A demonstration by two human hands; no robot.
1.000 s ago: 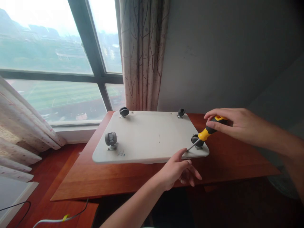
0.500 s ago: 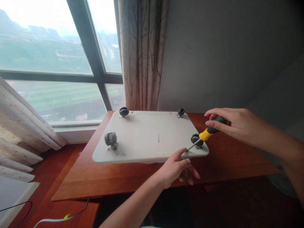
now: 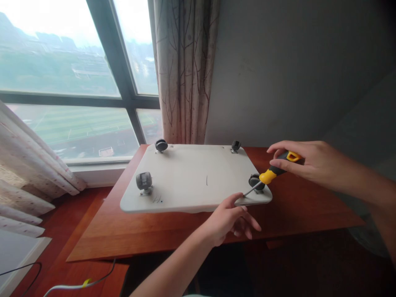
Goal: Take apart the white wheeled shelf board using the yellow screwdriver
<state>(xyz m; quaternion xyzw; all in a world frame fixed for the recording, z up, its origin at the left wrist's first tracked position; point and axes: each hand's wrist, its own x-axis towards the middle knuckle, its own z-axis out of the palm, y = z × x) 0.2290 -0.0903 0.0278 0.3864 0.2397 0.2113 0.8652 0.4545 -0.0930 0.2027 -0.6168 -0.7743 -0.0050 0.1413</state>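
Observation:
My right hand is closed round the black and yellow handle of a screwdriver. The shaft slants down to the left, and its tip meets the near right part of a white board. At that tip rests a finger of my left hand; its other fingers are apart, hanging past the board's front edge. Dark casters stand up from the board's corners: one by the screwdriver shaft, one at the near left, and two along the far side. Whatever lies under the tip is too small to make out.
The board lies on a reddish-brown wooden table. Behind it are a patterned curtain and a grey wall. A window is at the left. A cable runs below the table's left corner.
The screwdriver handle has turned in my right hand, so a yellow-edged opening at its end now shows. My left hand has hardly moved, and the board lies still.

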